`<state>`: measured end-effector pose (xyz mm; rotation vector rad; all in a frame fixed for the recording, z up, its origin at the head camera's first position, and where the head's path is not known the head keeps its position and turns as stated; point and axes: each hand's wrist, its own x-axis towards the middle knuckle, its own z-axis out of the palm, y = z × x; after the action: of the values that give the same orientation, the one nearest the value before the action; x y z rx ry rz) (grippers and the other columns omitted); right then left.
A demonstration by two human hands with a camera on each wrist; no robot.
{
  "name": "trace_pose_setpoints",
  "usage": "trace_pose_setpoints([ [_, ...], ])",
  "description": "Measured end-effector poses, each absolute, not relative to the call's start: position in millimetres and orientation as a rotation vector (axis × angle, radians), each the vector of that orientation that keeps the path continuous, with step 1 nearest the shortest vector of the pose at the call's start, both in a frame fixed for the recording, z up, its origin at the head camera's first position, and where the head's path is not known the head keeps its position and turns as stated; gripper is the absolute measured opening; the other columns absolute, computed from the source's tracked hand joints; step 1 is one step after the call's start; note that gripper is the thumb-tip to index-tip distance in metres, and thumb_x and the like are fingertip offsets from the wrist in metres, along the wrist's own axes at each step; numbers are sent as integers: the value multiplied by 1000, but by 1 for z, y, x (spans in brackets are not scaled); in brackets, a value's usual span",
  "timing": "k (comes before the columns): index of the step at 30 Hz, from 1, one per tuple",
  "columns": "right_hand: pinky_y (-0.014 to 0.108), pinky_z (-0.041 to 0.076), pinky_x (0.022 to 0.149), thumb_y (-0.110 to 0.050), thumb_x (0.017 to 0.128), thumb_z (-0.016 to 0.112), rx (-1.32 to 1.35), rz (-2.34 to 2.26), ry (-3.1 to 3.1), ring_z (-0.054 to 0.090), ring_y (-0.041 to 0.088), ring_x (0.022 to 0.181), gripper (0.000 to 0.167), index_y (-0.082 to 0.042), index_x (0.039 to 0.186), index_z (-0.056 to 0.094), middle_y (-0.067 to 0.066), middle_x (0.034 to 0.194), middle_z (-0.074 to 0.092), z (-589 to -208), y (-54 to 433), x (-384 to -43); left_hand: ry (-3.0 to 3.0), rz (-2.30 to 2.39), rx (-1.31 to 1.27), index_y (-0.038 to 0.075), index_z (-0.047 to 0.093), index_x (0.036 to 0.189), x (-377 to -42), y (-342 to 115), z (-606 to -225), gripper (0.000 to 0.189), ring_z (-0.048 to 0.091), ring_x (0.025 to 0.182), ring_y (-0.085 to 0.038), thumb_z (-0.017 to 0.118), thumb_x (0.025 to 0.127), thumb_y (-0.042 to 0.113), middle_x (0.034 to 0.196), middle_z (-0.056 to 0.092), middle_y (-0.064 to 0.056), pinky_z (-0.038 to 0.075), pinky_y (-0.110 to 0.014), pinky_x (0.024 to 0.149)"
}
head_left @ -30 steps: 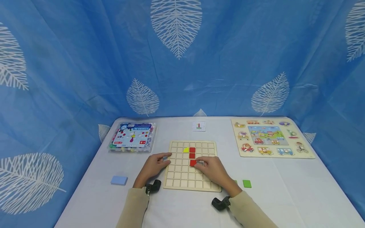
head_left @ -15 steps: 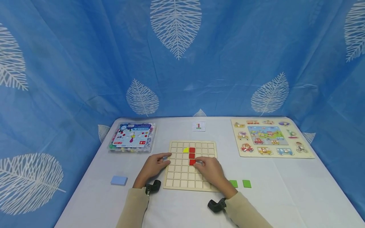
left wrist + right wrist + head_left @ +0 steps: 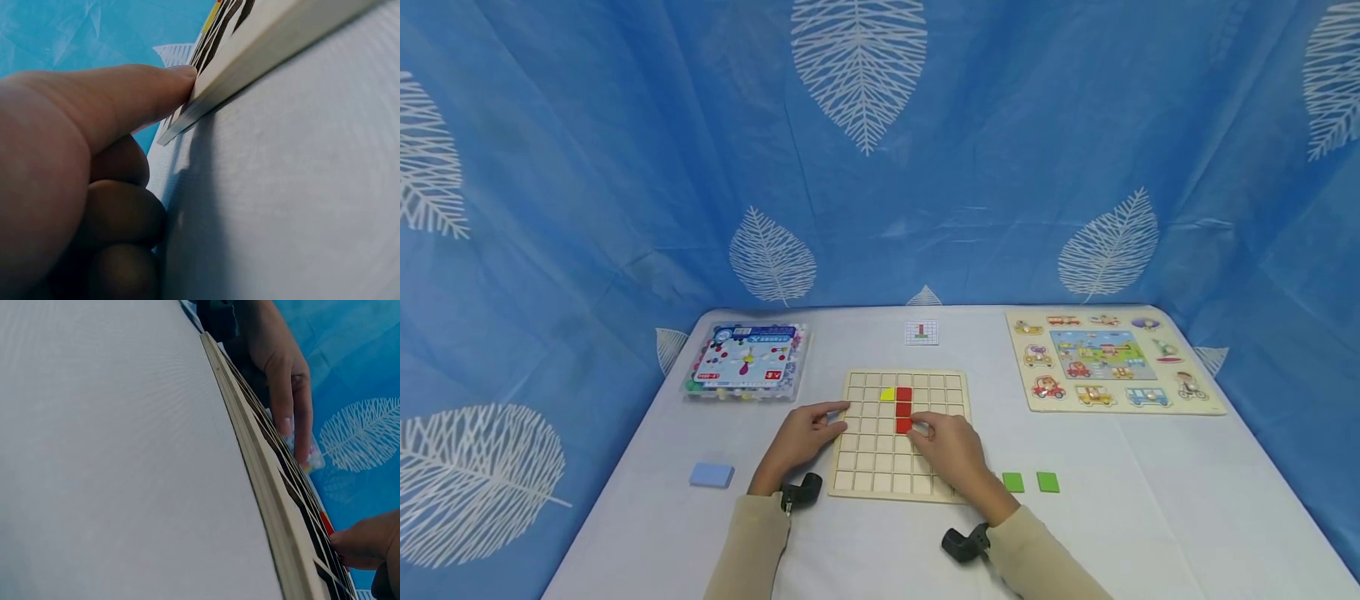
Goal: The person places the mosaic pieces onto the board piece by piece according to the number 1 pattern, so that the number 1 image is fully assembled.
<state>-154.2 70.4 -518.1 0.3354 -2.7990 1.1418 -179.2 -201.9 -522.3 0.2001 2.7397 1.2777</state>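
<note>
A wooden grid board (image 3: 861, 462) lies on the white table in the head view. A yellow tile (image 3: 888, 394) sits in it beside a column of red tiles, an upper red tile (image 3: 904, 394), a middle one, and a lower red tile (image 3: 902, 426). My right hand (image 3: 952, 450) has thumb and index finger at the lower red tile's right edge, pinching it within its cell. Along the board's left side, my left hand (image 3: 801, 435) rests with extended fingertips touching the frame. From the left wrist, the thumb (image 3: 144, 90) presses against the board's edge.
Two green tiles, a nearer one (image 3: 1012, 482) and an outer one (image 3: 1048, 482), lie right of the board. A blue block (image 3: 711, 475) is at left. Behind stand a bead box (image 3: 747, 360), a pattern card (image 3: 921, 332) and a vehicle puzzle (image 3: 1033, 398).
The lower red tile has shifted slightly up and left, settling under the other red ones. My right hand moved with it, uncovering a green tile. My left hand stayed put.
</note>
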Motion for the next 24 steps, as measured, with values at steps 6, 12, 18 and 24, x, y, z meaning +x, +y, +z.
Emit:
trace_pose_setpoints([
  [6, 24, 27, 44, -20, 89, 79, 315, 1178, -2811, 34, 5, 43, 26, -12, 114, 78, -10, 48, 41, -519, 70, -155, 2728, 1266, 177, 20, 71, 132, -179, -202, -522, 36, 34, 55, -11, 74, 96, 25, 60, 38, 6, 32, -28, 57],
  [12, 25, 30, 47, -22, 89, 80, 319, 1131, -2804, 37, 6, 47, 26, -13, 114, 79, -10, 49, 42, -518, 68, -155, 2718, 1277, 171, 21, 71, 133, -178, -203, -520, 37, 36, 56, -13, 73, 97, 25, 61, 40, 4, 33, -29, 58],
  [18, 25, 28, 46, -21, 89, 79, 306, 1131, -2806, 35, 5, 45, 26, -13, 114, 79, -11, 48, 42, -517, 68, -154, 2719, 1281, 177, 22, 71, 132, -178, -203, -520, 36, 35, 56, -12, 74, 96, 24, 60, 39, 5, 32, -28, 56],
  [24, 25, 27, 46, -24, 89, 80, 314, 1113, -2813, 33, 5, 45, 27, -14, 114, 78, -10, 49, 40, -517, 70, -154, 2714, 1283, 182, 21, 71, 133, -179, -202, -520, 37, 34, 56, -13, 74, 96, 24, 60, 39, 5, 32, -28, 57],
])
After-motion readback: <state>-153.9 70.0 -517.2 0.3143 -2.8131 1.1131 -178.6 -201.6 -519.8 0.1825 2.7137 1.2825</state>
